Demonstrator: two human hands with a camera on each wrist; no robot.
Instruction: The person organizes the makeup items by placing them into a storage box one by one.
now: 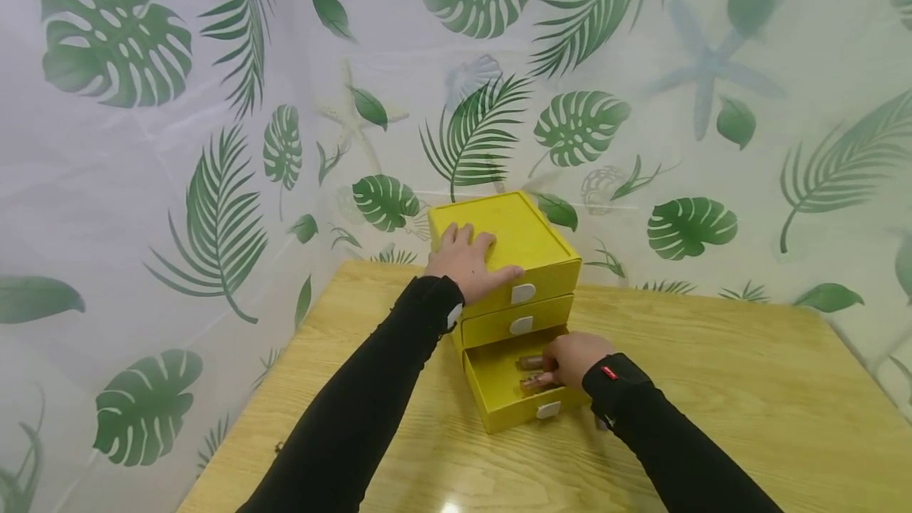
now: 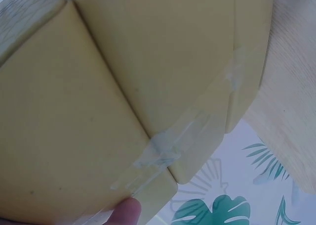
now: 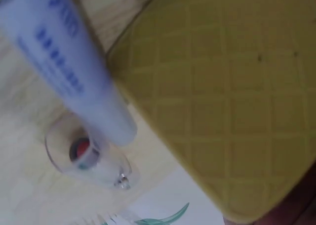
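Note:
A yellow cabinet with three stacked drawers stands on the table. My left hand rests on its top near the left edge, fingers spread and thumb toward the front. The bottom drawer is pulled out, while the two above it are closed. Inside this drawer, my right hand has its fingers curled at a small pinkish tube, its fingertips partly hidden. A brownish tube lies just behind. In the left wrist view, a fingertip shows against the cabinet's taped side.
Beside the drawer's quilted outer face, the right wrist view shows a white tube with blue print and a clear container with something red in it. A leaf-patterned sheet hangs behind the wooden table.

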